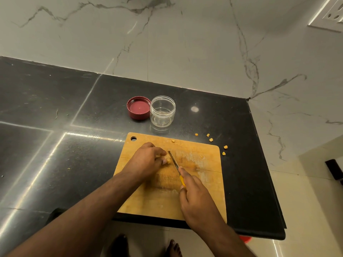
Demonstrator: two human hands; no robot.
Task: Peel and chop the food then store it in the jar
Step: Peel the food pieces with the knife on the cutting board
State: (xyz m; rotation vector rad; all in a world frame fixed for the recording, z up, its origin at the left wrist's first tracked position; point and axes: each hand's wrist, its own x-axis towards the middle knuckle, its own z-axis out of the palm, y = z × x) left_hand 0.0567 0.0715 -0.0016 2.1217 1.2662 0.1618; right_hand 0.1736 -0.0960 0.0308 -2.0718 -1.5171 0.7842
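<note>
Black granite counter [55, 108], wooden cutting board [204, 182]: left hand [146, 160] pinches small yellowish food piece [168, 161], right hand [194, 197] grips yellow-handled knife [174, 162]; open clear jar [162, 111], red lid [138, 107] behind.

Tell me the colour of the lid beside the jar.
Dark red, lying open side up left of the jar: lid, head view.

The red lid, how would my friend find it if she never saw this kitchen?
Start at the black stone counter and find the wooden chopping board. Just beyond its far edge stand two round things side by side. The round dark red plastic lid is the left one, lying open side up beside the clear, see-through plastic jar.
</note>
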